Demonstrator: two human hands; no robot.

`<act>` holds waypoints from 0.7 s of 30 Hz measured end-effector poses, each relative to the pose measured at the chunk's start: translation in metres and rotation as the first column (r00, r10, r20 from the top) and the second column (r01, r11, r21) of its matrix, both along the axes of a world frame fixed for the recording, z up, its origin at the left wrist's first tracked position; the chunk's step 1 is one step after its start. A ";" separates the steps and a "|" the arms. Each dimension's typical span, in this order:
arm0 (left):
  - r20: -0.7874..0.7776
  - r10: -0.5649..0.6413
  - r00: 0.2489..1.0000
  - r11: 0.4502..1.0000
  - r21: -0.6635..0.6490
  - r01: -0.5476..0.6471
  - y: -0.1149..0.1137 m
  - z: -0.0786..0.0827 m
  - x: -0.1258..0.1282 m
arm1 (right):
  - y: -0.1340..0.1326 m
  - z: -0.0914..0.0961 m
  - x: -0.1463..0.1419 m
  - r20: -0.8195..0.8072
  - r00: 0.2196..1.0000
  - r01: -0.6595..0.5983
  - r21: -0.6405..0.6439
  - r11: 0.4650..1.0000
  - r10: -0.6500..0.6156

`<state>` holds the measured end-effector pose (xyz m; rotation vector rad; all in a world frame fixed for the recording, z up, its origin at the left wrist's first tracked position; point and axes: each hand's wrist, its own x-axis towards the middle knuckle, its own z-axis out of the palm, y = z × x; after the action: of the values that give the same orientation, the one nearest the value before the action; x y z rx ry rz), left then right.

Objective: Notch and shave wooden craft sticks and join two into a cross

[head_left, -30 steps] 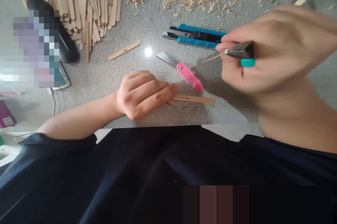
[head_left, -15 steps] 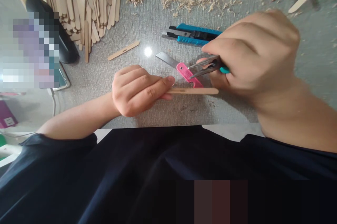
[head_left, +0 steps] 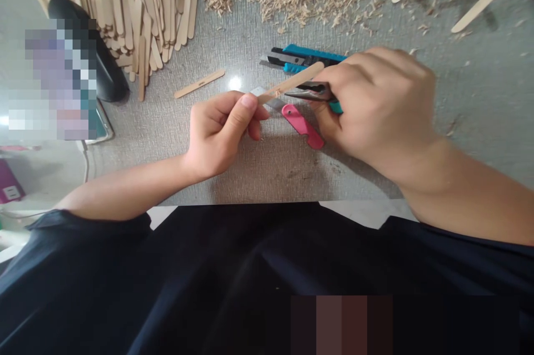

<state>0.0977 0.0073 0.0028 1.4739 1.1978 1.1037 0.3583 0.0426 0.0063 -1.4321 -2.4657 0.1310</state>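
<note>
The left hand (head_left: 223,131) pinches a flat, pale wooden stick (head_left: 297,80); beside it, the right hand (head_left: 375,99) grips grey metal pliers (head_left: 314,91).

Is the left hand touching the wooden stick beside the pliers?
Touching: the head view shows the left hand pinching one end of the wooden stick.

Wooden stick (head_left: 297,80) and pliers (head_left: 320,90) in hands (head_left: 221,135)

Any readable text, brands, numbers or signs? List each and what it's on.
None legible.
Purple object at left edge: marks on its white patch, too small to read.
Phone-like device: mostly pixelated, unreadable.
Pink-handled knife, blue cutter: nothing readable.
Held wooden stick and pliers: nothing readable.
</note>
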 end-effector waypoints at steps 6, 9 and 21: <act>0.130 -0.223 0.966 0.973 -0.033 0.229 -0.001 0.004 -0.005 | -0.001 0.000 -0.001 0.059 0.997 -0.050 0.032 0.998 0.048; 0.189 -0.265 0.945 0.952 -0.104 0.288 -0.001 0.005 -0.005 | 0.000 -0.001 0.001 0.062 0.993 -0.102 0.077 0.992 0.098; 0.542 -0.167 0.824 0.876 -0.302 0.376 0.003 0.004 0.001 | -0.001 -0.002 -0.002 0.062 0.996 -0.064 0.059 0.996 0.061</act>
<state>0.0985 0.0104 0.0072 0.9242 0.7442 0.8957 0.3559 0.0419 0.0040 -1.3535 -2.5408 0.0251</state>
